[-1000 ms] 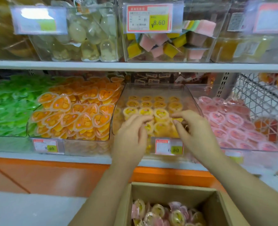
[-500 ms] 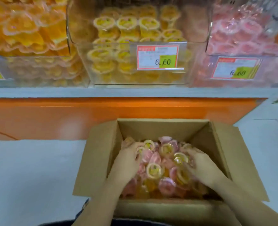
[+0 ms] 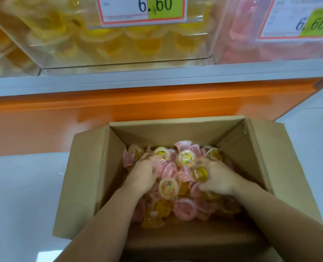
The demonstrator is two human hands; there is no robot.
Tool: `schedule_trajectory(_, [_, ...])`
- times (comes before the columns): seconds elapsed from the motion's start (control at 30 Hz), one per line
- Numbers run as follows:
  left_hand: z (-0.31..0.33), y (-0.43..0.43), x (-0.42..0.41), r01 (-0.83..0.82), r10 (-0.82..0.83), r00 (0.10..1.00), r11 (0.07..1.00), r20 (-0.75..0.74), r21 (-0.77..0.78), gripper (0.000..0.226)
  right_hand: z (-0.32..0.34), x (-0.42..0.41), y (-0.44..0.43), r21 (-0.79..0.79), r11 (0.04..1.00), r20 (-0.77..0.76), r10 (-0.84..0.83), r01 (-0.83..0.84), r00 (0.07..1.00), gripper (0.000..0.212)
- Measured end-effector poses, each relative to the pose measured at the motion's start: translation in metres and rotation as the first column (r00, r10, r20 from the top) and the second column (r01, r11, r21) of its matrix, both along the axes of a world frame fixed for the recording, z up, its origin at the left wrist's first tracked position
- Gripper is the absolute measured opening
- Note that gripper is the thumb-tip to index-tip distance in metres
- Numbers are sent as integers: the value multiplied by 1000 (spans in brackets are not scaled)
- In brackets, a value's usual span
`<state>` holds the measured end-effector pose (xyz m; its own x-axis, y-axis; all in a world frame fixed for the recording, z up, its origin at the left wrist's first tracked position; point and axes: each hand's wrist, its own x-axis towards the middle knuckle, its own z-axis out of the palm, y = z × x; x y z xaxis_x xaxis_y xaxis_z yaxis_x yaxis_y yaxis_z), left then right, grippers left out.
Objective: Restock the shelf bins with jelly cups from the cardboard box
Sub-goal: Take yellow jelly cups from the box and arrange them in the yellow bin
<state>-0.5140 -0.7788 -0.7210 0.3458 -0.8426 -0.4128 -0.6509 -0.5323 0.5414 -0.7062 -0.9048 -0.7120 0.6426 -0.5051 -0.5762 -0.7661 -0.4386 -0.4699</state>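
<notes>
Down in the box (image 3: pixel 86 176), both our hands are among the jelly cups (image 3: pixel 183 207), so we judge the step in hand to be gathering a handful to carry up. Our right hand (image 3: pixel 217 176) lies toward the box's right wall, fingers and thumb curled round a yellow cup (image 3: pixel 200 173). Our left hand (image 3: pixel 143 176) lies toward the left wall, fingertips sunk among pink cups. Blur keeps us from telling whether it has closed on any.

The box stands open on the floor (image 3: pixel 24 186), flaps spread, just before the orange base (image 3: pixel 119 103) under the shelf (image 3: pixel 156 76). It holds a loose heap of pink and yellow cups, mixed and lying every way, below its rim.

At the shelf's front edge stand two clear bins. The yellow bin (image 3: pixel 119 46) holds yellow cups and bears a tag (image 3: pixel 141 8) reading 6.60. The pink bin (image 3: pixel 270 52), at its right side, holds pink ones. Their tops are out of view, so we cannot tell how full they are.

Next, we think, comes a lift clear of the box's rim and up to the matching bin. That calls for sorting by colour and a light, sure grip on slippery cups.
</notes>
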Motion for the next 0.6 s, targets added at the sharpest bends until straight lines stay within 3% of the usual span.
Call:
schedule_trajectory(0.13, [2, -7, 4, -95, 99, 995, 987, 24, -126, 50, 4, 6, 1, -24, 998, 12, 55, -55, 998, 47])
schedule_trajectory(0.27, [-6, -20, 4, -49, 49, 999, 999, -7, -18, 54, 5, 2, -5, 31, 999, 72, -13, 11, 997, 26])
schedule_trajectory(0.33, [-13, -24, 5, -66, 65, 998, 997, 19, 27, 55, 12, 0, -7, 43, 997, 120, -69, 64, 990, 24])
schedule_trajectory(0.47, [-20, -33, 7, -33, 8, 955, 996, 296, 79, 36, 19, 8, -14, -97, 965, 280, -207, 242, 937, 28])
schedule_trajectory(0.6, [-19, -44, -2, -13, -14, 967, 995, 255, 104, 17, 9, 26, -23, 66, 974, 245, -228, 219, 942, 35])
